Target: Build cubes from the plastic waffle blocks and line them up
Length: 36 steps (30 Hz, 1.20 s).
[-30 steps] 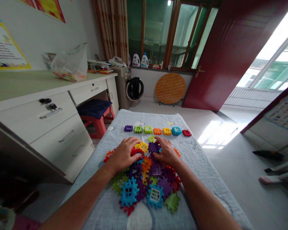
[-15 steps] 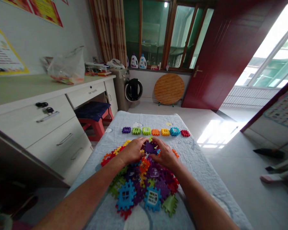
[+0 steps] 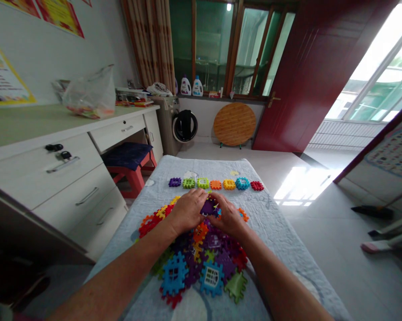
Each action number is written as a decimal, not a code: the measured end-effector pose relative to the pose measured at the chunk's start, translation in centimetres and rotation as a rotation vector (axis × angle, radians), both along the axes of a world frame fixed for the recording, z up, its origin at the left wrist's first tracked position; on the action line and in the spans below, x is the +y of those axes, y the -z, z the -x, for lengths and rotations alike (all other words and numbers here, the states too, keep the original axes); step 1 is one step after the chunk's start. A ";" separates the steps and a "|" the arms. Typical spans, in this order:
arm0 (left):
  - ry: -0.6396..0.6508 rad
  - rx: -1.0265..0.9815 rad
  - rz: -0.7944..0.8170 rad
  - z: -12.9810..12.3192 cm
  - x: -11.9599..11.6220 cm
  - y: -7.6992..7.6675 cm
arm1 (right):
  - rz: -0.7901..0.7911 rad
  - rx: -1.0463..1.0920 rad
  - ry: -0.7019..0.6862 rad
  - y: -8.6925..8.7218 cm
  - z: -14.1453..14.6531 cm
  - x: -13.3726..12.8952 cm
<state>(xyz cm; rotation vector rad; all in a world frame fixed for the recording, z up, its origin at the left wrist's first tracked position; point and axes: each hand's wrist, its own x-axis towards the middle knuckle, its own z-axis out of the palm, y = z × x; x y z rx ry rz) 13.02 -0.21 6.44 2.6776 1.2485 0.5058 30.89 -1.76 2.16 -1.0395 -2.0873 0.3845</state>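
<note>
Between my two hands is a purple toothed building block (image 3: 208, 206), with yellow-green bits showing at its far edge. My left hand (image 3: 189, 209) curls round its left side, and my right hand (image 3: 228, 214) grips its right side with thumb and fingers. Under and around the hands spreads a pile of flat interlocking pieces: a blue window piece (image 3: 174, 273), another blue piece with a white grid (image 3: 212, 277), a green piece (image 3: 236, 286) and an orange one (image 3: 200, 231). Parts of the pile are hidden by my hands and forearms.
Beyond the pile, a row of small assembled blocks runs across the cloth-covered table (image 3: 284, 254), from a purple block (image 3: 174, 182) to a red block (image 3: 257, 185). A white desk (image 3: 87, 129) and a stool (image 3: 129, 157) stand on the left.
My left hand has turned slightly, its fingers now lying closer over the purple block's left side. My right hand stays at the block. The whole view has shifted a little.
</note>
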 end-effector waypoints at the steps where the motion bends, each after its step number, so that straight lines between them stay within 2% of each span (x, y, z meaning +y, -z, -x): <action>1: -0.011 0.034 -0.012 -0.2 0.0 -0.1 | -0.004 0.002 -0.003 0.0 0.0 0.0; 5: -0.048 0.135 -0.051 -0.6 0.1 -0.3 | -0.003 0.001 -0.013 0.3 -0.2 -0.1; 8: -0.045 0.138 -0.076 0.6 1.2 -0.3 | -0.009 0.016 0.014 0.2 -0.8 -0.1; 10: -0.067 0.106 -0.087 2.5 2.9 -0.2 | -0.035 0.036 0.065 0.1 -1.3 0.0; 16: -0.351 0.042 0.037 9.5 10.6 0.4 | -0.087 0.078 0.168 0.4 -2.7 0.9; 19: -0.384 0.057 0.082 11.2 13.6 0.9 | -0.073 0.077 0.179 0.6 -2.8 1.0; 22: -0.376 0.088 0.140 11.6 15.5 1.3 | -0.048 0.086 0.176 0.6 -2.8 1.0; 27: -0.329 0.156 0.224 11.4 16.8 2.2 | -0.021 0.094 0.184 0.6 -3.1 1.1; 36: -0.324 0.248 0.267 11.3 16.4 3.1 | 0.014 0.083 0.184 0.7 -3.2 1.0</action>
